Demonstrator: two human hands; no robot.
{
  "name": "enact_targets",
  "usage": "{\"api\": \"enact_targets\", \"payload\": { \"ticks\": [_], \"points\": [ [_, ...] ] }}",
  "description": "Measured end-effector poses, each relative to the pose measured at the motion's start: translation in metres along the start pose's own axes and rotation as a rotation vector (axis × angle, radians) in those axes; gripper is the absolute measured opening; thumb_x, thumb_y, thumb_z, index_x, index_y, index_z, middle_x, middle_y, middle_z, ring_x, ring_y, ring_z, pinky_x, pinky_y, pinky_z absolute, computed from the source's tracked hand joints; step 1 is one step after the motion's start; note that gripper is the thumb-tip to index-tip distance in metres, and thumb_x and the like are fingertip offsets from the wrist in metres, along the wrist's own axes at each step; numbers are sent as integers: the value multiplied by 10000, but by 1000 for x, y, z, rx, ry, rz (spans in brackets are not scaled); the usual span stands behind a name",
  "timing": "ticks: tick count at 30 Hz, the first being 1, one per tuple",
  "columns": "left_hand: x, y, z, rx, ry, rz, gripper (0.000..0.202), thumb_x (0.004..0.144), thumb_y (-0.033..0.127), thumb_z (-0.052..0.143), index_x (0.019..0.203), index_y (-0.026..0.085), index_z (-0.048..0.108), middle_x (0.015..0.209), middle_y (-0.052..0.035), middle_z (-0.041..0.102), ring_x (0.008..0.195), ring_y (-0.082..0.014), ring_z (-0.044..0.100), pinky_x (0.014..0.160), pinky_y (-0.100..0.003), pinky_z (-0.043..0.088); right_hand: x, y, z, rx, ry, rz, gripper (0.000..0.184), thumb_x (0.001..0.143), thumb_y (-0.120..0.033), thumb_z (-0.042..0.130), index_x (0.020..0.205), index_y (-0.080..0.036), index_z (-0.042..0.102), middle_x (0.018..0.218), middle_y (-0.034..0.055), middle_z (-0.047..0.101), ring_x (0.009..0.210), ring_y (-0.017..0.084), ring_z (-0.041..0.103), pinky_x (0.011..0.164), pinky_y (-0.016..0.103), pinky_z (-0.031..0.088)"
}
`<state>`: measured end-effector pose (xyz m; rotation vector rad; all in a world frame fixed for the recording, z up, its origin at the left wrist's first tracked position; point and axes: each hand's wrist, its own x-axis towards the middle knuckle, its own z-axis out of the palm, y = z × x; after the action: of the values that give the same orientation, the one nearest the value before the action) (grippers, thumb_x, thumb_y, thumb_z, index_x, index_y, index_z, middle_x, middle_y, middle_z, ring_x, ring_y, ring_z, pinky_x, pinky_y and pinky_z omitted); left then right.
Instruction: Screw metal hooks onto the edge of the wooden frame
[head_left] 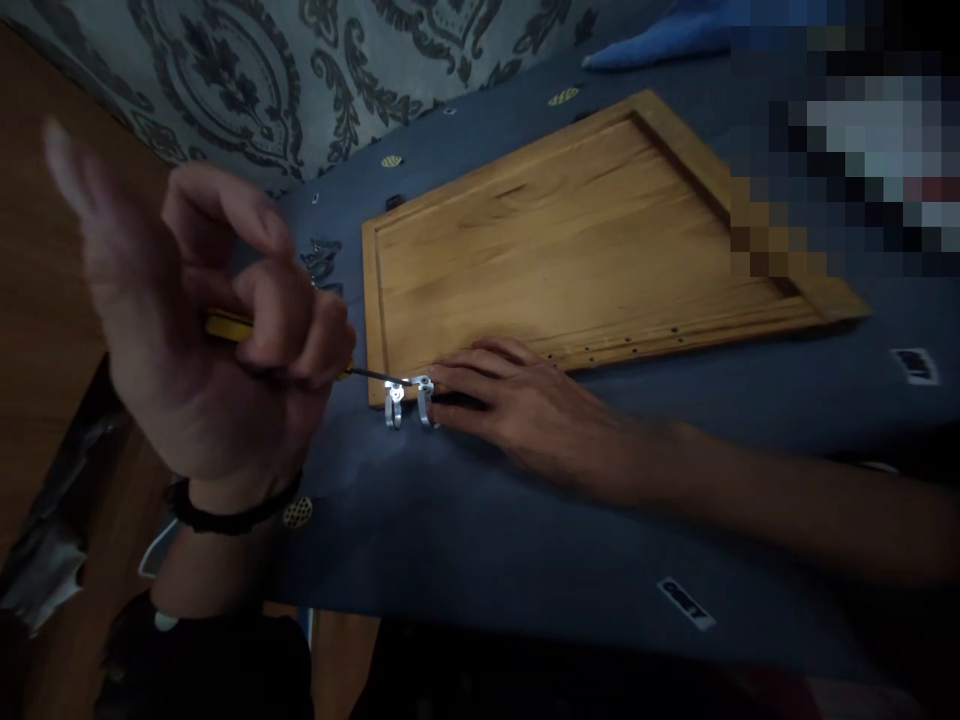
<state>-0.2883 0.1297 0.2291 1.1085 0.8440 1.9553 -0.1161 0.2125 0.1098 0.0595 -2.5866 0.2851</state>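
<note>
My left hand (pixel 240 330) is raised at the left, its fingers curled around the yellow handle of a screwdriver (pixel 229 326). The thin shaft slants right, with its tip at a small shiny metal bracket (pixel 409 388). This bracket sits on the near left corner of a framed wooden panel (pixel 540 240), and two curved arms hang over the edge. Reaching in from the right, my right hand (pixel 525 400) lies along the panel's near edge. Its fingertips press against the bracket's right side, holding it.
Blue patterned cloth (pixel 525 540) covers the surface under the panel. Small dark hardware (pixel 322 258) lies beyond my left hand. Several small holes mark the panel's near edge. A patterned wall (pixel 225 80) rises behind, and a blue cloth item (pixel 660 40) lies at the back right.
</note>
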Motion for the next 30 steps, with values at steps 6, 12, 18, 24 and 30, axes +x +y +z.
{"api": "enact_targets", "payload": {
  "ticks": [6, 12, 18, 24, 30],
  "points": [
    [2, -13, 14, 291, -36, -50, 632, 1118, 420, 261, 682, 165, 640, 405, 94, 149, 295, -37, 68, 283, -142, 182, 0, 0, 0, -27, -3, 1, 264, 1040, -179, 511, 1203, -179, 718, 1293, 121, 709, 1169, 275, 596, 1010, 479, 478],
    [-1, -15, 16, 297, 6, -92, 669, 1124, 404, 174, 665, 175, 604, 418, 82, 162, 302, -44, 86, 304, -160, 163, 1, 0, 1, -25, -3, 4, 267, 1046, -187, 506, 1206, -181, 720, 1284, 115, 716, 1145, 270, 607, 1004, 476, 485],
    [-3, -16, 11, 287, -33, -163, 549, 1095, 447, 337, 705, 203, 637, 435, 77, 172, 314, -53, 106, 309, -202, 151, 1, 1, 0, -25, -14, 1, 256, 1037, -184, 525, 1209, -180, 714, 1301, 119, 709, 1166, 275, 606, 1014, 479, 480],
    [-2, -19, 14, 305, -28, -151, 495, 1063, 457, 469, 683, 185, 632, 428, 85, 177, 314, -45, 124, 314, -182, 162, 1, 0, 0, -24, -9, 6, 259, 1033, -163, 524, 1205, -187, 715, 1305, 113, 708, 1164, 263, 605, 1022, 479, 477],
    [-2, -20, 15, 265, -34, -104, 508, 1061, 461, 482, 681, 164, 643, 431, 81, 188, 303, -41, 175, 320, -173, 193, 1, 1, 0, -34, -7, -3, 257, 1041, -185, 515, 1202, -185, 715, 1299, 120, 708, 1160, 275, 603, 1011, 483, 482]
  ]
}}
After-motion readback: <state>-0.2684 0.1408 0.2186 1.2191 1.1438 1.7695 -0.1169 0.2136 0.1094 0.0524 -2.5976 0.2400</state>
